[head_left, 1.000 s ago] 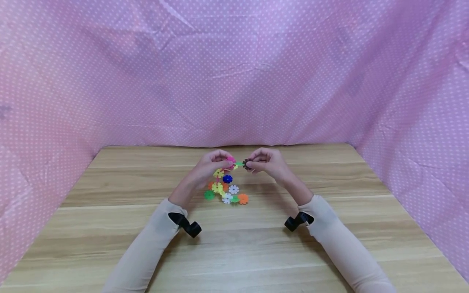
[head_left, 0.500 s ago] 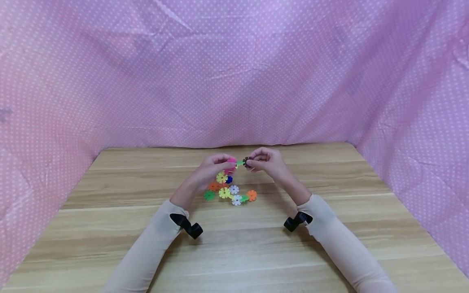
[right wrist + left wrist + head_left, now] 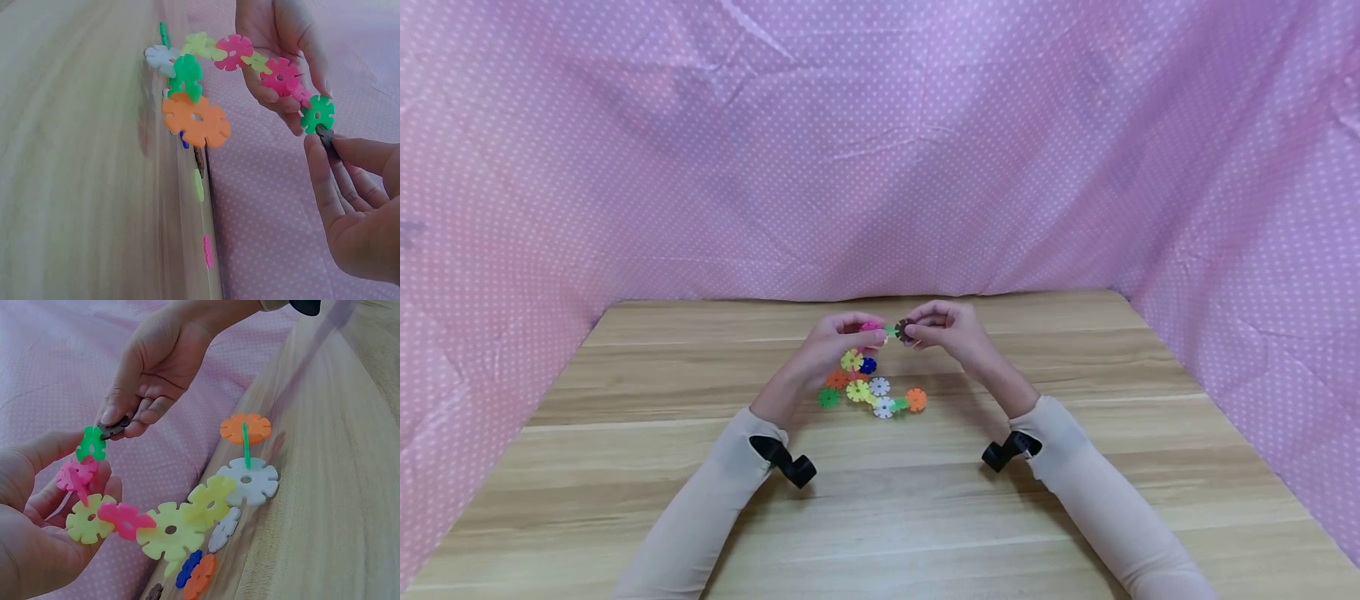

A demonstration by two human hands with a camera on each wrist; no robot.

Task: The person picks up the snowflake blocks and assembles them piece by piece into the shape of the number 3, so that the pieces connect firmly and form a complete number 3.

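My left hand (image 3: 827,346) grips a chain of interlocking plastic snowflake discs (image 3: 155,542) near its upper end, by a pink disc (image 3: 69,478) and a green disc (image 3: 84,452). Pink, yellow, white and green discs follow, down to an orange disc (image 3: 215,125) at the far end. Between thumb and fingers, my right hand (image 3: 953,335) pinches a dark brown snowflake disc (image 3: 329,147). Its edge meets the green disc's edge; how deep the slots sit in each other is too small to tell. Both hands are raised above the table's far part.
Loose discs lie on the wooden table (image 3: 880,508) under the chain: blue (image 3: 868,365), green (image 3: 829,398), white (image 3: 879,380) and orange (image 3: 835,381), among others. A pink dotted cloth (image 3: 880,183) hangs behind and at both sides.
The chain's hanging lower part has swung right, its orange end disc moving a little right and farther away. Both hands stay nearly in place, the brown disc still against the green one.
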